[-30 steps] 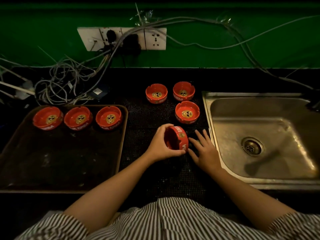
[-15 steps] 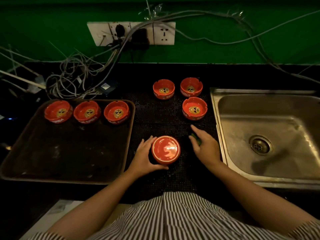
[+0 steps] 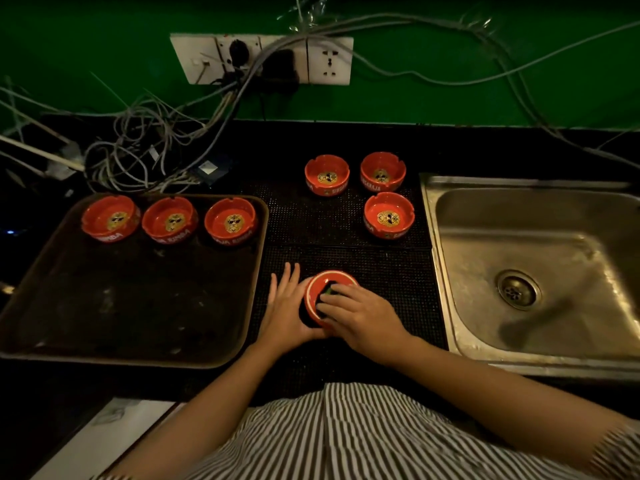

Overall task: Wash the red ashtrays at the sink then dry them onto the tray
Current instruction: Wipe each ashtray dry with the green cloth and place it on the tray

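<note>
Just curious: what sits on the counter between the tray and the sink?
In the head view, a dark mat between tray and sink bears three loose ashtrays and a fourth ashtray under both hands.

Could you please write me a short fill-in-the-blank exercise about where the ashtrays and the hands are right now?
1. The tray holds ____ red ashtrays.
2. Beside the sink, ____ ashtrays stand untouched on the mat.
3. The right hand presses a green pad onto the ashtray that the ____ hand steadies.

Missing words: three; three; left
</note>
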The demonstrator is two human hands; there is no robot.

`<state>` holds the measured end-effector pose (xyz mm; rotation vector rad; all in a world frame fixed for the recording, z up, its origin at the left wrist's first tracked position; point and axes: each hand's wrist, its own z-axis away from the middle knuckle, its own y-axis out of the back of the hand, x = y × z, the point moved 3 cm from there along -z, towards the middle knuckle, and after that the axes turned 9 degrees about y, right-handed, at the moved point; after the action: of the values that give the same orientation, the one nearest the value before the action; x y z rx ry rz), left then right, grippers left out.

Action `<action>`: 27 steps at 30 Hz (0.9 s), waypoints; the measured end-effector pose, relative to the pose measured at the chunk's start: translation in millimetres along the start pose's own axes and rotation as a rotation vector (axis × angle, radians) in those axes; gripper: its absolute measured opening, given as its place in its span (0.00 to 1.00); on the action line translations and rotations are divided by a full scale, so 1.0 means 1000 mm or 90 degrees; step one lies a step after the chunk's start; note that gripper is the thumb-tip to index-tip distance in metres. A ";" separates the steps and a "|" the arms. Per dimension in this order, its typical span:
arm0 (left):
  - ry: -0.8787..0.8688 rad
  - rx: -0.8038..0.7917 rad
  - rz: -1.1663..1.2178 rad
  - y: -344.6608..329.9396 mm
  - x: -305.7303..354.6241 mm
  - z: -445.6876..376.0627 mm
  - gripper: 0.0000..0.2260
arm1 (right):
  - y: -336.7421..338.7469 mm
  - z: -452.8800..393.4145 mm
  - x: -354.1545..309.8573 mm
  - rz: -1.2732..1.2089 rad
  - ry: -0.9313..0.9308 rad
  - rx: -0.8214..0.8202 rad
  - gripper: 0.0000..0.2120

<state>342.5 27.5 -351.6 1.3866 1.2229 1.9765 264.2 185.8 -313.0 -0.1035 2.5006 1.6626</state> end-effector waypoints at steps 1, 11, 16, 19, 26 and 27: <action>0.000 0.004 0.011 0.000 0.000 0.001 0.56 | 0.002 0.006 0.006 0.005 0.000 -0.009 0.13; 0.010 -0.008 0.005 0.001 0.002 0.001 0.49 | -0.011 -0.029 -0.018 0.030 -0.099 -0.005 0.16; 0.002 0.010 0.028 0.002 0.002 0.001 0.54 | 0.008 0.010 -0.002 0.028 -0.054 -0.005 0.14; 0.006 0.002 0.032 0.003 0.005 0.003 0.58 | 0.007 -0.006 0.019 0.077 -0.129 0.006 0.13; 0.010 0.004 0.029 0.001 0.000 0.000 0.49 | -0.005 -0.022 -0.020 0.001 -0.092 0.016 0.15; 0.006 0.009 0.030 0.001 0.000 0.001 0.49 | -0.002 -0.011 -0.022 -0.016 -0.076 0.016 0.13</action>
<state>343.0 27.3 -350.7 1.4267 1.2207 2.0120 285.6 174.4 -306.7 -0.0317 2.4209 1.5777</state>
